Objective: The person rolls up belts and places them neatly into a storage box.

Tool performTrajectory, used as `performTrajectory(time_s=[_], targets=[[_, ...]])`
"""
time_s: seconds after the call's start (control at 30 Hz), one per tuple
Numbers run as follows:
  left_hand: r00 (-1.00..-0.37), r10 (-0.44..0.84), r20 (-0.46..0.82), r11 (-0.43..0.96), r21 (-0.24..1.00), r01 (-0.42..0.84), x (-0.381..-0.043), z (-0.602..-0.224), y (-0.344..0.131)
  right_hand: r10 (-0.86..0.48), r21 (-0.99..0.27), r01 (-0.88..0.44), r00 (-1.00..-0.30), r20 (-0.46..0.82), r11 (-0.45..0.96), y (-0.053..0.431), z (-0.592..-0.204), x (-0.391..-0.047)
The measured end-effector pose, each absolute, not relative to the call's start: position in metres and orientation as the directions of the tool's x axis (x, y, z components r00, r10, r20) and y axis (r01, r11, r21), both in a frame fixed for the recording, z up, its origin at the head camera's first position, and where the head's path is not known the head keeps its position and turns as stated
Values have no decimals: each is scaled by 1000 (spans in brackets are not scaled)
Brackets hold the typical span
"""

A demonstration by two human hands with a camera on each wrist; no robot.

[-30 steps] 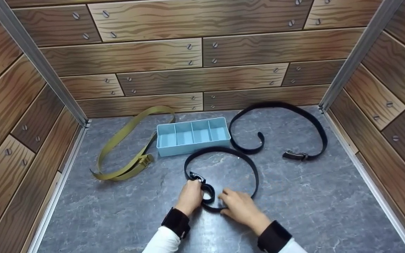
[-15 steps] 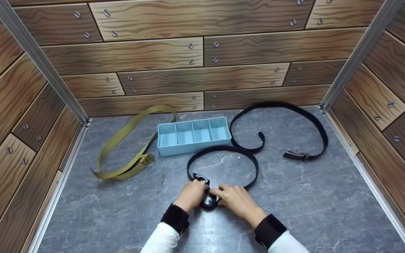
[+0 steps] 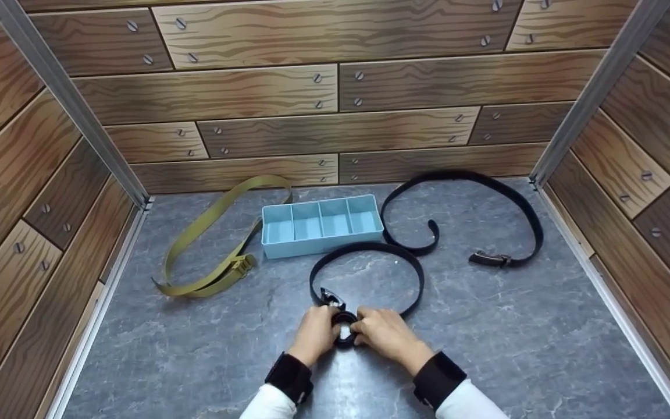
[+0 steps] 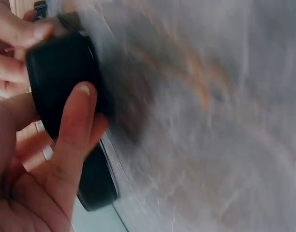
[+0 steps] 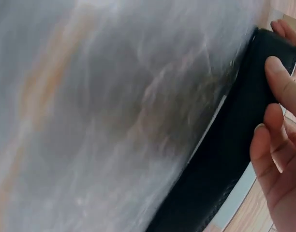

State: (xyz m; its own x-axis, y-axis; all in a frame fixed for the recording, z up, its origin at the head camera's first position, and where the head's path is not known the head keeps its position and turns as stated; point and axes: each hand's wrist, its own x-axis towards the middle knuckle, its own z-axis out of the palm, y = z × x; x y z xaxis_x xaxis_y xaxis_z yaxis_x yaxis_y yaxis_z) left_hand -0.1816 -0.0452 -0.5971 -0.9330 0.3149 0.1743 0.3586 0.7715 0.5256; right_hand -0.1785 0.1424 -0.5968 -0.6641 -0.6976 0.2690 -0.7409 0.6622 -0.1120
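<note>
A black belt (image 3: 367, 247) stands on its edge in a wide loop at the front middle, its near part rolled into a small coil. My left hand (image 3: 313, 333) holds the coil's left side, beside the metal buckle (image 3: 331, 298). On the coil's right side, my right hand (image 3: 386, 334) pinches the strap. Seen from the left wrist, the thumb presses on the outer face of the rolled strap (image 4: 61, 82). From the right wrist, thumb and fingers lie on the smooth outside of the belt (image 5: 225, 150), which runs off the lower edge.
Behind the loop stands a light blue tray (image 3: 323, 244) with several compartments. An olive webbing strap (image 3: 195, 224) with a buckle lies to its left, and a second black belt (image 3: 503, 189) curves to its right. Wood-patterned walls (image 3: 265, 93) enclose the grey marbled surface (image 3: 207, 349).
The right hand has moved left towards the left hand, and the coil now sits between both hands. The belt's large loop has grown a little smaller. The tray and other straps have stayed put.
</note>
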Motion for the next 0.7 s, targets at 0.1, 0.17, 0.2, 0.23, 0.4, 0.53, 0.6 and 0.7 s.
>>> performTrajectory(time_s=[0.1, 0.17, 0.2, 0.23, 0.4, 0.53, 0.6, 0.7], targets=[[-959, 257, 121, 783, 556, 280, -182, -593, -44, -695, -125, -753, -647, 313, 645, 140, -600, -176], [-962, 259, 91, 790, 553, 265, -184, -590, -43, -697, -131, -763, -634, 335, 632, 141, -601, -174], [-959, 273, 79, 795, 543, 271, -186, -589, -44, -698, -128, -765, -632, 336, 631, 142, -602, -173], [-954, 291, 69, 797, 535, 282, -186, -588, -44, -701, -118, -765, -632, 332, 633, 143, -602, -173], [-926, 370, 68, 802, 481, 356, -189, -586, -44, -708, -58, -747, -650, 275, 663, 148, -598, -173], [-918, 385, 98, 806, 448, 386, -188, -587, -44, -708, -73, -746, -654, 265, 662, 145, -596, -175], [-920, 372, 126, 806, 447, 387, -188, -587, -45, -693, -90, -735, -668, 271, 673, 142, -597, -177], [-947, 287, 142, 805, 500, 319, -185, -587, -46, -665, -100, -709, -694, 277, 698, 137, -598, -176]])
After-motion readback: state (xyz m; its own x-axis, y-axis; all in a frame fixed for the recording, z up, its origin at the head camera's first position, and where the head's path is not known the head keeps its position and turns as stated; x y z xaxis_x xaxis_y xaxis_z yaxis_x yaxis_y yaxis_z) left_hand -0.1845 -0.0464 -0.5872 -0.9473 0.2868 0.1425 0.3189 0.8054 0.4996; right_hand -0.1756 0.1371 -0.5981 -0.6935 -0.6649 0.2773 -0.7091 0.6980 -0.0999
